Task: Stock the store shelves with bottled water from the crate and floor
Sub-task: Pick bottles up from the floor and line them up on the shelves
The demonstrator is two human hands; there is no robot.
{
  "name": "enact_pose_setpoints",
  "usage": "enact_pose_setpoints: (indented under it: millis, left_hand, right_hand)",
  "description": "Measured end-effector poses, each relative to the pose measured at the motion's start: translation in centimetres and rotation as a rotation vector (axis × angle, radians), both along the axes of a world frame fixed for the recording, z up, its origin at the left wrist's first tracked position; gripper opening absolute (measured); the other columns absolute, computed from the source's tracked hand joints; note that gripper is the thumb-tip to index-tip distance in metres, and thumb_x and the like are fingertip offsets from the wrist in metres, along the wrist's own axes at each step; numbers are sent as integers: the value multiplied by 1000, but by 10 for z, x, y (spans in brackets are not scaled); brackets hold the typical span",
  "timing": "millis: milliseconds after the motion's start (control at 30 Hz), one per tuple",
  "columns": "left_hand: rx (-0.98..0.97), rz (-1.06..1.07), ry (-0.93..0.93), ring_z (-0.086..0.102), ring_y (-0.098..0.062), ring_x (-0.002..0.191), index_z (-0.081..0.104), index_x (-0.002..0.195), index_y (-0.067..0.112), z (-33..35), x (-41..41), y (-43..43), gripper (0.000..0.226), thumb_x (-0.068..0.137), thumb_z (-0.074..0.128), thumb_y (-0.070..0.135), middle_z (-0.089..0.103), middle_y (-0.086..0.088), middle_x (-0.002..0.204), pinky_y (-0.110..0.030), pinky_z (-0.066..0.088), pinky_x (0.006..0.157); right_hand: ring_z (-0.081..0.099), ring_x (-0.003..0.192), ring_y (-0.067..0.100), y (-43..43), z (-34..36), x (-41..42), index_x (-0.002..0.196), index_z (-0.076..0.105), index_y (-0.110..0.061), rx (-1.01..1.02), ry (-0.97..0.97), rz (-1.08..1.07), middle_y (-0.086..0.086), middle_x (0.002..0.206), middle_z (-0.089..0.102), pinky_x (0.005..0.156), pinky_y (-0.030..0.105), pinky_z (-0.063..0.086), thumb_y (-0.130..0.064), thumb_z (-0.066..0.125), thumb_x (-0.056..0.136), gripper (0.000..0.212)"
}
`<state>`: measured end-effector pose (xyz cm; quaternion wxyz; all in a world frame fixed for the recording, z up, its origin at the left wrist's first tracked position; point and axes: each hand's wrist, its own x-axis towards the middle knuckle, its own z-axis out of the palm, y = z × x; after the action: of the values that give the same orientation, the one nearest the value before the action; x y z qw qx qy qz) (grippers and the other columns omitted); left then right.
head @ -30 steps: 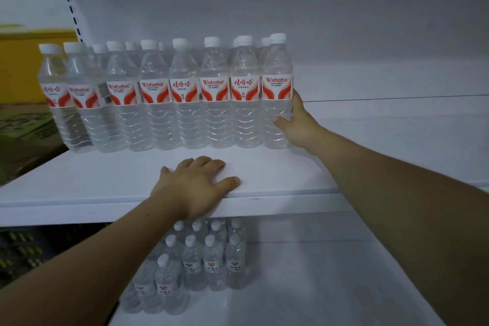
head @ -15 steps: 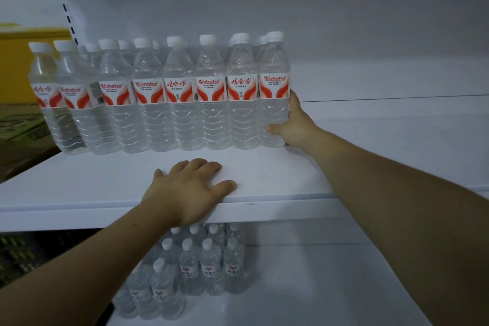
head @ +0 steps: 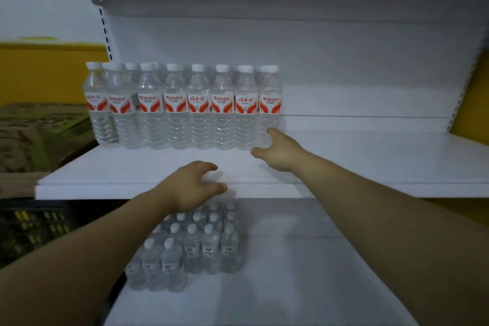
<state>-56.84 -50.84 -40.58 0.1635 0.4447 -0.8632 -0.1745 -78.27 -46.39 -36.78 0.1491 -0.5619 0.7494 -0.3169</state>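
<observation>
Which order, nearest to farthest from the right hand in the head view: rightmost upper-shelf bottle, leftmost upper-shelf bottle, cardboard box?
From the right hand:
1. rightmost bottle, right beside the hand.
2. leftmost bottle, at the opposite, left end of the line of bottles.
3. cardboard box, farther left still, past the bottles.

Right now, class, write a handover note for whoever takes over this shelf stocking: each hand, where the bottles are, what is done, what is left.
Left hand: empty, loosely curled at the front of the upper shelf.
Right hand: open, empty, by the rightmost bottle.
Done: bottle row fills the upper shelf's left part; a smaller cluster stands on the lower shelf.
Left: both shelves are bare to the right; fetch more bottles.
</observation>
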Motion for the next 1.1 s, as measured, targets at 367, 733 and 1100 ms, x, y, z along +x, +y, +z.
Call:
enact_pose_setpoints:
  millis: [367, 733, 1100]
  left_hand:
    - [231, 210, -109, 33, -21, 139, 28, 150, 24, -54, 188, 131, 78, 86, 60, 56, 24, 0, 156, -38, 35, 111]
    - [348, 505, -141, 29, -22, 141, 25, 150, 24, -111, 347, 219, 76, 89, 57, 54, 25, -2, 157, -34, 30, 111]
    - [524, 637, -143, 28, -24, 142, 25, 151, 22, -197, 419, 190, 76, 90, 57, 51, 24, -4, 158, -34, 27, 111]
  right_hand:
    - [31, 142, 28, 68, -22, 182, 154, 19, -13, 108, 59, 271, 7, 160, 23, 109, 32, 30, -43, 54, 97, 74]
    - [39, 136, 31, 75, -94, 362, 156, 13, -16, 316, 276, 628, 9, 160, 22, 102, 37, 41, -46, 50, 98, 75]
    - [47, 127, 31, 29, -213, 439, 154, 20, -13, 473, 358, 745, 11, 155, 32, 89, 36, 45, -45, 51, 98, 71]
